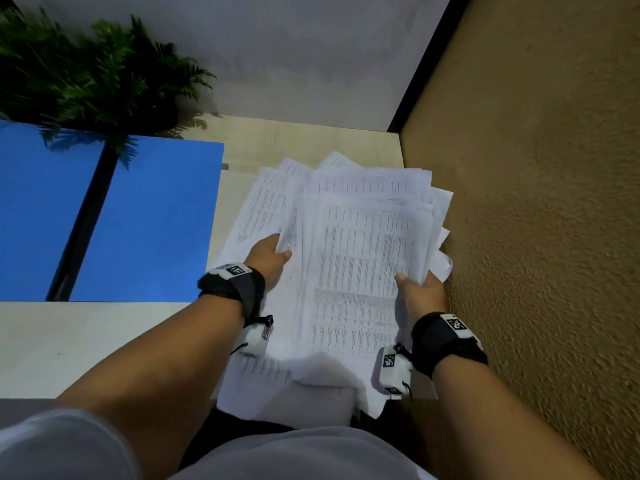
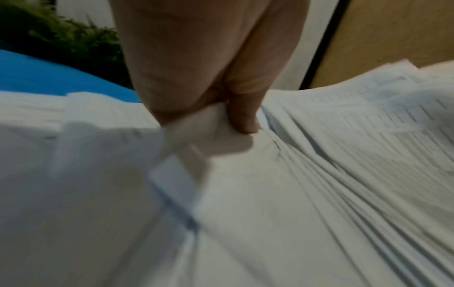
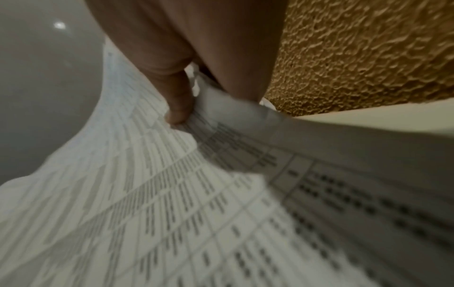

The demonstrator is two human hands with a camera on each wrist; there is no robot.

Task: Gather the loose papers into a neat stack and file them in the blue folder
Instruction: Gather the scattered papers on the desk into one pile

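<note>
An untidy pile of printed papers [image 1: 360,258] lies fanned out on the right part of the table, its sheets skewed and overhanging the near edge. My left hand [image 1: 273,258] grips the pile's left edge, thumb on top [image 2: 242,118] and fingers hidden beneath. At the right edge my right hand [image 1: 420,289] pinches the sheets [image 3: 172,194] the same way, its thumb [image 3: 179,104] pressing on the top page. The blue folder [image 1: 145,220] lies open and flat on the left, its dark spine running diagonally.
A green fern-like plant [image 1: 97,74] stands at the back left, overhanging the folder. A rough brown wall [image 1: 540,202] runs close along the pile's right side. Pale table [image 1: 86,341] surface shows in front of the folder.
</note>
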